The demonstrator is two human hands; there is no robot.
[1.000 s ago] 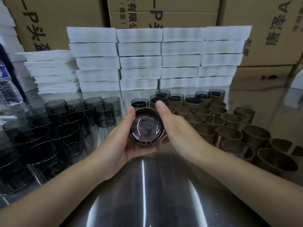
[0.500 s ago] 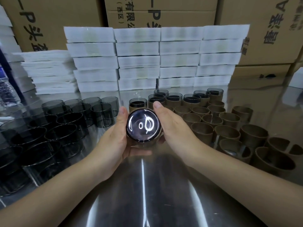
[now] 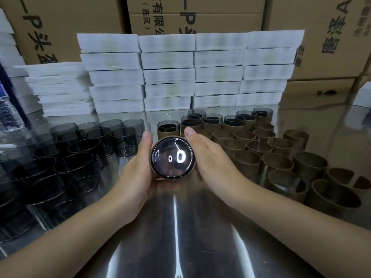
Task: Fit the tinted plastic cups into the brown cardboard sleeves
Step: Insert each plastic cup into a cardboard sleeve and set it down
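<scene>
cup (image 3: pixel 172 157) in l grip (image 3: pixel 136 173), r grip (image 3: pixel 212 163), mid-table (image 3: pixel 174 233)

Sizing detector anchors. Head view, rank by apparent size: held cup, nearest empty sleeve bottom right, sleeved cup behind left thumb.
1. Nearest empty sleeve, marginally
2. Held cup; camera nearness makes these two unsure
3. Sleeved cup, clearly smallest

- Head-worn wide-angle view faces forward and down across the table (image 3: pixel 180 247).
- Near field, centre: left hand (image 3: pixel 135 173), right hand (image 3: pixel 214 165), sleeved cup (image 3: pixel 172 157); cartons (image 3: pixel 196 15) at far edge.
</scene>
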